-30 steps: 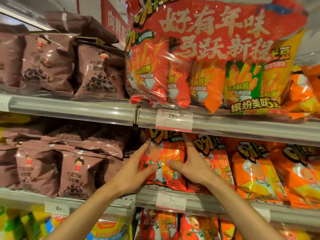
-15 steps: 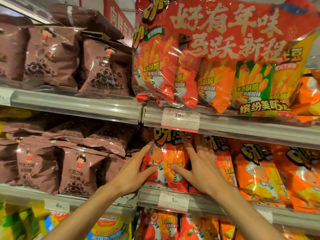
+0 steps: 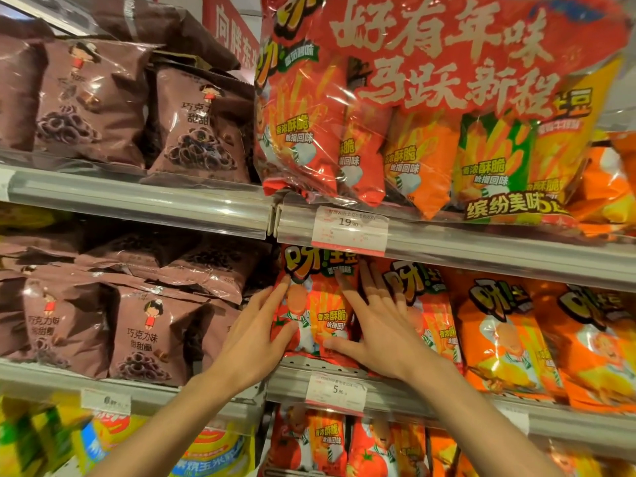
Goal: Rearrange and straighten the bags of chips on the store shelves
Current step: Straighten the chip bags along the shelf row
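A red chip bag (image 3: 318,311) stands upright at the left end of the middle shelf's right section. My left hand (image 3: 256,335) lies against its left edge, fingers straight, thumb on its front. My right hand (image 3: 373,325) presses flat on the bag's right side, fingers spread and reaching over onto the red bag (image 3: 430,311) beside it. Orange chip bags (image 3: 499,339) stand in a row to the right.
Brown snack bags (image 3: 151,332) fill the left sections of the middle and upper shelves. A large red multipack (image 3: 430,98) sits on the upper shelf above my hands. Price tags (image 3: 349,230) hang on the shelf rails. More red and yellow bags sit on the lower shelf.
Both hands stay on the red bag; my right hand has spread its fingers and slid slightly right and up over the neighbouring bag. The bag stands a little straighter.
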Demonstrator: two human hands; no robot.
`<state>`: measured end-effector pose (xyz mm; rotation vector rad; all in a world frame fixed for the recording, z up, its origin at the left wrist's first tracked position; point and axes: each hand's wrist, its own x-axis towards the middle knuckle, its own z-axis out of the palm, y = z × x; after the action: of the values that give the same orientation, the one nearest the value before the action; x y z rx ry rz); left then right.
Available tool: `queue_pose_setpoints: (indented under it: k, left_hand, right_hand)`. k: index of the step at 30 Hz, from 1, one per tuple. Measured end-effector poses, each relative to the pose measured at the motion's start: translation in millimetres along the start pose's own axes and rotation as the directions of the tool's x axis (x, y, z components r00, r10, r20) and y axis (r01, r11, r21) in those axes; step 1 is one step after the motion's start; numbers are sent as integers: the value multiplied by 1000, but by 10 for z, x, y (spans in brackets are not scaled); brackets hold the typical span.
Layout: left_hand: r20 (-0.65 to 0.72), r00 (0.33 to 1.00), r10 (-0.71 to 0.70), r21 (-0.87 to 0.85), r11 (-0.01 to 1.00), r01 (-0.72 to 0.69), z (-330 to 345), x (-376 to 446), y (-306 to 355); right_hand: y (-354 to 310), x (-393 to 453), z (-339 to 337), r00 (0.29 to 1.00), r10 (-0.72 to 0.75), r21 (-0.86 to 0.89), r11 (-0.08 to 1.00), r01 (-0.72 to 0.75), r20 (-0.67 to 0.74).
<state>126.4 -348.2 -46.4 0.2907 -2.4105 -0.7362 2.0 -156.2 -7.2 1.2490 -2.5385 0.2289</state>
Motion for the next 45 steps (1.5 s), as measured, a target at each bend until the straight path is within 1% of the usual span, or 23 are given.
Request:
queue_pose_setpoints:
  k: [2, 4, 6, 7, 8, 10, 11, 13, 15, 16, 18, 20, 23, 27, 30, 32, 35, 39, 42, 43, 45]
  left_hand:
    - [-131, 991, 24, 11, 1000, -23, 21, -77, 74]
    - [-253, 962, 99, 2, 995, -102, 42, -129, 199]
    - [-281, 945, 167, -25, 983, -181, 72, -138, 409]
    - [-264, 947, 186, -46, 978, -204, 105, -130, 531]
    - [-232, 954, 191, -71, 975, -212, 155, -113, 658]
    - [-121, 975, 185, -105, 975, -198, 307, -60, 887]
    - [-53, 983, 178, -108, 977, -183, 404, -22, 982]
    - [94, 986, 136, -106, 986, -126, 605, 68, 1137]
    - [217, 974, 67, -96, 994, -47, 783, 166, 1240]
    - [264, 964, 32, -91, 996, -8, 857, 214, 1267]
    - [332, 943, -20, -107, 993, 58, 956, 286, 1290]
    - [334, 942, -31, -157, 984, 88, 994, 325, 1294]
    - [256, 966, -24, -240, 967, 87, 984, 339, 1289]
    - [173, 984, -34, -280, 957, 82, 887, 350, 1297]
    - [138, 989, -50, -376, 921, 99, 732, 394, 1302]
    - [152, 987, -52, -459, 881, 117, 621, 408, 1290]
    - [182, 982, -49, -522, 842, 138, 516, 360, 1234]
    - [256, 967, 13, -525, 841, 127, 487, 220, 1140]
    - [290, 956, 47, -488, 866, 105, 491, 156, 1093]
    - [299, 953, 40, -469, 876, 111, 489, 146, 1080]
    - [325, 945, 31, -439, 890, 122, 481, 144, 1062]
  right_hand:
    - [53, -57, -49, 997, 20, 72, 997, -15, -75]
    - [182, -117, -139, 969, 102, 91, 992, -83, -225]
    - [381, -172, -269, 895, 222, 137, 974, -182, -388]
    - [494, -198, -350, 862, 288, 167, 957, -239, -418]
    - [613, -228, -429, 848, 350, 180, 936, -302, -397]
    - [821, -303, -537, 861, 442, 160, 897, -413, -254]
    - [904, -345, -554, 870, 459, 140, 887, -440, -178]
    - [1004, -436, -532, 889, 453, 117, 888, -444, -63]
    - [1041, -510, -475, 901, 432, 129, 892, -433, 36]
    - [1044, -539, -446, 905, 420, 147, 893, -425, 69]
    - [1042, -575, -426, 913, 398, 191, 892, -409, 92]
    - [1063, -591, -447, 920, 374, 262, 882, -393, 118]
    - [1151, -614, -474, 922, 339, 373, 844, -385, 186]
    - [1267, -654, -504, 923, 298, 538, 750, -385, 245]
    - [1296, -671, -534, 917, 283, 606, 689, -399, 281]
    - [1288, -667, -545, 921, 270, 654, 649, -390, 281]
    - [1270, -636, -532, 949, 205, 757, 573, -315, 240]
    - [1210, -579, -462, 961, 168, 827, 492, -274, 219]
    - [1150, -570, -392, 967, 120, 860, 442, -255, 225]
    - [1138, -569, -371, 968, 108, 864, 437, -250, 226]
    - [1135, -568, -344, 973, 119, 855, 465, -230, 197]
